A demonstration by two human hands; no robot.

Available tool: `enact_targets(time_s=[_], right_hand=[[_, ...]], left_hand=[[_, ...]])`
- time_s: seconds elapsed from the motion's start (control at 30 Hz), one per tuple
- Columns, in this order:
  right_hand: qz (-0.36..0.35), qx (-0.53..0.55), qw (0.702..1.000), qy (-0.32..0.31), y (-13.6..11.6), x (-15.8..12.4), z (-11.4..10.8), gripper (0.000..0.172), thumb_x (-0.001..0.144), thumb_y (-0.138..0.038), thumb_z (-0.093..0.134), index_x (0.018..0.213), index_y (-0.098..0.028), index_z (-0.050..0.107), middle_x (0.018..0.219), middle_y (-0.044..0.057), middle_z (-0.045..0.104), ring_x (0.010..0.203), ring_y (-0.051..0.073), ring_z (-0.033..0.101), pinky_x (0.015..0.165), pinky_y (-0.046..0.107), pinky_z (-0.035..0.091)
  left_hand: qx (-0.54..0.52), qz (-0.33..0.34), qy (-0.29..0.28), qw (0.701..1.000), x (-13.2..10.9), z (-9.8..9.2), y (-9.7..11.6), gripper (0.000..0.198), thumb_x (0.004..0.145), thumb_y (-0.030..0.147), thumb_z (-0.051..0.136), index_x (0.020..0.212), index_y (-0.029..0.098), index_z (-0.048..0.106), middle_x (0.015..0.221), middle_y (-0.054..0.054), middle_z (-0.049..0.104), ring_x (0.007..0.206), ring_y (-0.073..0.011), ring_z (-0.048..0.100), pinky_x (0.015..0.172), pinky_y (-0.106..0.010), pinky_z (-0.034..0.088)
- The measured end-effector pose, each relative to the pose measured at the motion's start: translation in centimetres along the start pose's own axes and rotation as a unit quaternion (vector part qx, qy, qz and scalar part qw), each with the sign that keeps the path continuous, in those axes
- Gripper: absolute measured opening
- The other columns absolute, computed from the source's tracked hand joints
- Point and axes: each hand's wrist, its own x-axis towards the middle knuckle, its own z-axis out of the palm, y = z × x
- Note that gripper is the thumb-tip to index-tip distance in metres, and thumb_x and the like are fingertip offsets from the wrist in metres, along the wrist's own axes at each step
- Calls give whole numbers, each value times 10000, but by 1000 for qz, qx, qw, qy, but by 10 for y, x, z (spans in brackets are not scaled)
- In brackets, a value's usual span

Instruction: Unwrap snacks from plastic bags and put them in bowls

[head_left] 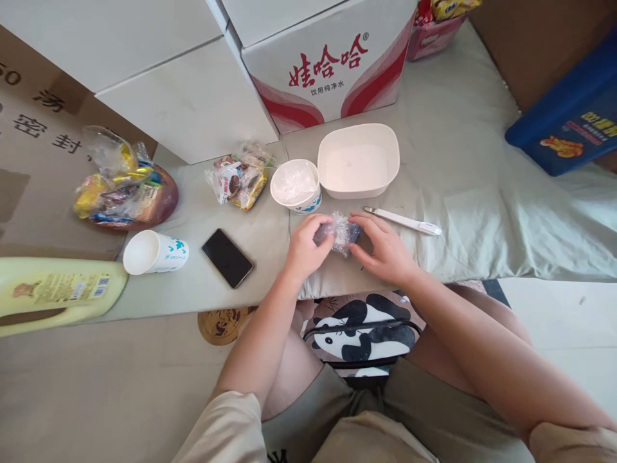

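Pale green cloth [463, 173] runs up to a white carton [332, 74]. Near its front edge, just before the tub [359, 164] and cup [307, 204], is a small packet [342, 233] in crinkled clear film, shiny and whitish in the middle, dark blue at the right end. The left hand [310, 247] curls thumb and fingers, part-closed, on its left side; the right hand [384, 252] grips the blue end, thumb and forefinger wider apart.
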Motion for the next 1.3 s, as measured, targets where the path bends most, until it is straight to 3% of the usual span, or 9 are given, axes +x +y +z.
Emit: enact_targets(time_s=[0.17,0.27,0.37,0.6,0.7,0.8,0.97,1.17,1.3], right_hand=[[19,5,1000,13,0,0,0,459,820,-181,560,1278,-218,553,1182,109,673,1109,292,619,947,468,504],[20,17,999,34,1,1,-4,269,812,-145,526,1039,-231,642,958,75,675,927,257,637,825,414,518],[34,26,996,78,7,2,-15,149,777,-126,531,836,-229,621,870,55,648,847,233,630,771,382,506],[149,8,962,229,15,2,-39,223,789,-115,420,824,-241,602,1079,83,673,1043,253,629,879,420,478],[123,-8,979,163,10,2,-38,222,865,-225,440,988,-242,624,1120,97,684,1076,285,618,897,446,469],[102,-104,986,86,12,1,-33,330,856,-348,555,1154,-226,628,1035,106,695,1005,312,606,869,454,447],[95,-203,973,46,25,-3,-30,172,869,-307,568,895,-224,715,769,78,622,883,285,568,774,412,395],[54,-175,975,123,10,-1,-40,189,911,-298,518,833,-230,676,981,100,652,879,250,593,774,414,427],[-6,-117,985,126,-4,-2,-49,119,843,-252,527,741,-239,587,947,83,687,962,272,633,870,447,443]], left_hand=[[-291,-203,46,934,6,-5,4,104,762,272,621,812,207,557,783,-13,687,762,-170,674,680,-283,541],[-332,-263,69,903,9,-10,6,121,704,223,615,766,205,512,734,1,665,668,-145,636,564,-232,500],[-295,-271,94,911,9,-15,-3,107,691,181,578,766,204,506,750,1,655,672,-137,619,548,-214,487],[-20,-126,58,990,4,-22,-32,350,691,37,479,961,201,629,1017,-42,675,903,-163,647,827,-307,536],[45,-31,41,998,2,-18,-28,254,814,138,506,994,204,673,1100,-73,659,1099,-203,620,995,-380,500],[113,2,16,993,1,-14,-24,257,792,269,675,1039,199,695,1194,-96,616,1173,-235,601,1038,-406,487],[138,23,21,990,2,-16,-24,95,828,212,647,893,195,714,1102,-83,642,1069,-207,653,973,-386,528],[110,118,99,982,0,-26,-4,86,842,234,615,816,192,686,1048,-78,692,1017,-194,673,938,-371,536],[68,87,34,993,-9,-36,11,96,794,251,610,713,201,621,690,-16,677,614,-138,620,616,-274,523]])
